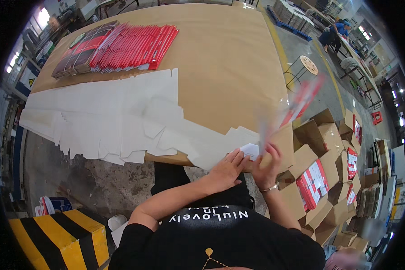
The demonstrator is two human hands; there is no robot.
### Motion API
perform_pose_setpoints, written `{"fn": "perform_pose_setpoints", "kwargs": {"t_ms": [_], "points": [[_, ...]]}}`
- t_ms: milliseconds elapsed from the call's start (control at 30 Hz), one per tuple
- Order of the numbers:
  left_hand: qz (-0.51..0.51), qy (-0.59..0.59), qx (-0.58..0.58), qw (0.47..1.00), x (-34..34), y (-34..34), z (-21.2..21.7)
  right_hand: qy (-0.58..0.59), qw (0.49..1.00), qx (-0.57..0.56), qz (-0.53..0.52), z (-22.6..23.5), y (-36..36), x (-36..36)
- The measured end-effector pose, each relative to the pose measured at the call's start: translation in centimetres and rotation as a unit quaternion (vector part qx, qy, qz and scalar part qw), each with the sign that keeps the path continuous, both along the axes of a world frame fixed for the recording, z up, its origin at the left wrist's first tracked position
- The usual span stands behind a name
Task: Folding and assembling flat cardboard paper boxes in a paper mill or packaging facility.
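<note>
One black shirt [220,234], nearest, with one gold pendant [209,252]. Two hands at the table's [225,67] near edge, by its near right corner. Right hand [266,168]: fingers bent, thumb and fingers pinching the lower end of one red-and-white card [300,101]. The card is blurred, slanting up over that corner, its top beyond the right edge. Left hand [225,171]: fingers close together, tips on one white flap [249,151]; cannot tell whether they grip it, or whether it joins the card. White sheets [121,112] overlap along the near edge, uncountable. Toward the far left corner: one strapped bundle [78,58], one row of red cards [137,47], too tight to count. Off the right edge: open boxes [330,135], at least four showing red packs [311,185]; one stool [308,65].
</note>
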State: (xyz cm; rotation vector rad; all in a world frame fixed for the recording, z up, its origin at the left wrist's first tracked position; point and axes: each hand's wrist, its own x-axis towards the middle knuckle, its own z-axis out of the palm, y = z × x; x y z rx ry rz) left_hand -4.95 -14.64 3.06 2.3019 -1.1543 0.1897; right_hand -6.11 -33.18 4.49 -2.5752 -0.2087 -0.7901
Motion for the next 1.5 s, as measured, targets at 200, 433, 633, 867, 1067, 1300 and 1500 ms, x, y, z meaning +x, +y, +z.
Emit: {"fn": "perform_pose_setpoints", "kwargs": {"t_ms": [200, 433, 633, 867, 1067, 1300, 1500], "points": [[0.172, 0.281, 0.287, 0.9, 1.6, 7.9, 6.0, 0.299, 0.912, -0.253, 0.128, 3.0, 2.1, 1.8], [0.203, -0.002, 0.164, 0.965, 1.1, 14.0, -1.8, 0.185, 0.924, -0.265, 0.205, -3.4, 4.0, 3.3], [0.082, 0.202, 0.247, 0.944, 3.6, 11.1, 5.5, 0.159, 0.946, -0.21, 0.19, -0.4, -0.8, 1.7], [-0.013, 0.444, 0.298, 0.845, 12.7, 11.4, 3.2, 0.108, 0.903, -0.228, 0.348, -0.1, -2.0, 4.1], [0.203, 0.026, 0.144, 0.968, 6.1, 11.8, -1.7, 0.192, 0.927, -0.227, 0.231, 1.2, -0.6, 3.8], [0.124, -0.129, 0.182, 0.967, -1.2, 14.6, 0.3, 0.114, 0.951, -0.125, 0.259, -1.8, -1.8, 4.2], [0.232, 0.092, 0.019, 0.968, 4.0, 22.8, 1.8, 0.159, 0.939, -0.127, 0.277, -0.5, -2.0, 4.6]]}}
